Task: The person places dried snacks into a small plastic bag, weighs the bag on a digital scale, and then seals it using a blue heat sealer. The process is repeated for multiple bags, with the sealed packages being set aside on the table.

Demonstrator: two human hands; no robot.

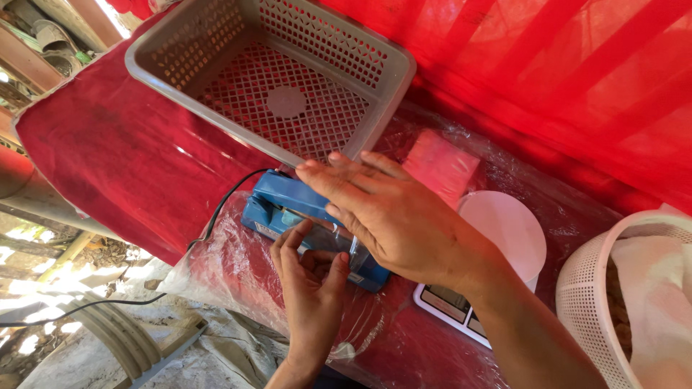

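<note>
The right hand (pixel 386 216) lies flat, palm down, on top of a blue heat sealer (pixel 288 205) that sits near the middle of the table (pixel 108 166), which is draped in red cloth; the fingers are stretched out and slightly spread toward the left, so its grip is released, pressing rather than closing on anything. The left hand (pixel 310 284) comes up from the near edge and meets the sealer's near side, its fingers curled lightly about a clear plastic bag (pixel 335 241) that lies in the sealer's mouth; the grip is a soft pinch on the bag's edge, though the right hand hides part of it. A black cord (pixel 216 212) runs from the sealer's left end, off the table edge and down to the left. A sheet of clear plastic film (pixel 238 266) covers the cloth under the sealer and hangs over the near edge. Just beyond the sealer, touching its far side, stands an empty grey perforated basket (pixel 389 68). To the right of the hands lies a flat pink block (pixel 440 166), and beside it, nearer, a white scale (pixel 504 227) with a round platform, partly covered by the right forearm. At the far right stands a round white mesh basket (pixel 584 288) lined with a pale cloth. A red curtain (pixel 562 65) hangs behind the table.
</note>
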